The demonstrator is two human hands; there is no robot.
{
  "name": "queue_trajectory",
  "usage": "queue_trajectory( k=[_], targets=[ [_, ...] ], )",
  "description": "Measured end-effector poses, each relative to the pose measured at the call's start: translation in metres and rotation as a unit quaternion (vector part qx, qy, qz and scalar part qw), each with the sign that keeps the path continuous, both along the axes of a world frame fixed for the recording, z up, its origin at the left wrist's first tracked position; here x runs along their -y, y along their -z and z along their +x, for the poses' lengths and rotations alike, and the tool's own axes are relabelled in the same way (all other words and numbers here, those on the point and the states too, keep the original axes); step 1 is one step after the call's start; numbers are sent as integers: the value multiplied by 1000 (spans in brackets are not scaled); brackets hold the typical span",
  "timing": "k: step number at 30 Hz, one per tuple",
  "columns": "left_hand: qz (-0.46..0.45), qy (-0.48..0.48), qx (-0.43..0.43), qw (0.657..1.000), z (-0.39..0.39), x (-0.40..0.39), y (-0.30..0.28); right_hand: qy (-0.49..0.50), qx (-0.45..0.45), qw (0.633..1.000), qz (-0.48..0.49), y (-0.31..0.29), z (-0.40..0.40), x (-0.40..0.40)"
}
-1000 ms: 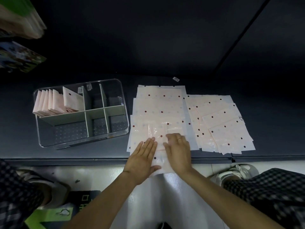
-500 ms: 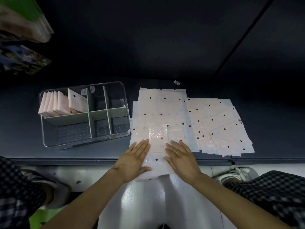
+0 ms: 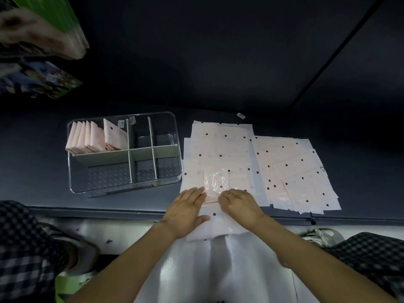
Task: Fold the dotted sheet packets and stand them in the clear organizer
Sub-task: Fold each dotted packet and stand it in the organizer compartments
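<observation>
Head view. Both hands lie flat on the near end of the packet stack (image 3: 218, 154), which sits just right of the clear organizer (image 3: 124, 182) on the dark desk (image 3: 43, 149). Left hand (image 3: 188, 209) has straight fingers pressing the sheet, gripping nothing. Right hand (image 3: 239, 204) looks the same, palm down with a ring showing; whether its fingertips pinch an edge I cannot tell. Between the two hands is the folded packet (image 3: 215, 185), a narrow crinkly strip whose long axis runs away from the person, touching both hands' inner edges. The left hand is the one nearer the organizer. Folded packets (image 3: 96, 138) already stand in the organizer's far-left compartment; other compartments look unfilled. A second loose pile (image 3: 299, 173) lies right of the stack. Judgement: mid-fold, crease being flattened; the next fold likely goes across the long axis, then the carry goes left.
</observation>
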State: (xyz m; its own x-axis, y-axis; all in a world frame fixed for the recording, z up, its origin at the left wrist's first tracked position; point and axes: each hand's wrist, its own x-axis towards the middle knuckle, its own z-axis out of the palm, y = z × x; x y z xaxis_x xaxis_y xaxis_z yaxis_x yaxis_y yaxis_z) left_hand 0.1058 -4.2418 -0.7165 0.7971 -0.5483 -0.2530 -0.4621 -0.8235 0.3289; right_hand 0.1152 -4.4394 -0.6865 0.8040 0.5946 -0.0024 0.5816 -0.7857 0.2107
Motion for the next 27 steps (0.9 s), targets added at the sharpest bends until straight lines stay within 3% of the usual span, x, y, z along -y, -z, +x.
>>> queue_trajectory(
  k=[3, 6, 9, 11, 13, 15, 18, 20, 22, 24, 27],
  targets=[
    [-76, -43, -34, 996, 8, 2, -11, 25, -1, 998, 62, -18, 11, -3],
    [-226, -149, -46, 962, 25, 5, -34, 46, -58, 986, 152, -46, 26, -3],
    [-355, -253, -125, 891, 44, -4, -63, 130, -212, 918, 310, -85, 44, -14],
    [-378, -261, -170, 872, 53, -18, -80, 144, -238, 885, 372, -109, 57, -28],
    [-388, -255, -175, 868, 59, -38, -96, 136, -269, 880, 368, -130, 70, -45],
    [-383, -245, -145, 879, 68, -62, -111, 128, -306, 879, 343, -145, 79, -67],
    [-343, -254, -53, 903, 78, -99, -125, 111, -289, 898, 312, -151, 95, -107],
    [-235, -311, 81, 917, 85, -123, -123, 123, -275, 897, 323, -149, 108, -135],
    [-86, -389, 181, 899, 86, -145, -115, 169, -296, 857, 386, -145, 122, -159],
    [-2, -431, 172, 886, 87, -160, -107, 209, -309, 814, 446, -140, 134, -182],
    [26, -439, 148, 886, 88, -167, -92, 221, -300, 812, 449, -129, 147, -212]
  ],
)
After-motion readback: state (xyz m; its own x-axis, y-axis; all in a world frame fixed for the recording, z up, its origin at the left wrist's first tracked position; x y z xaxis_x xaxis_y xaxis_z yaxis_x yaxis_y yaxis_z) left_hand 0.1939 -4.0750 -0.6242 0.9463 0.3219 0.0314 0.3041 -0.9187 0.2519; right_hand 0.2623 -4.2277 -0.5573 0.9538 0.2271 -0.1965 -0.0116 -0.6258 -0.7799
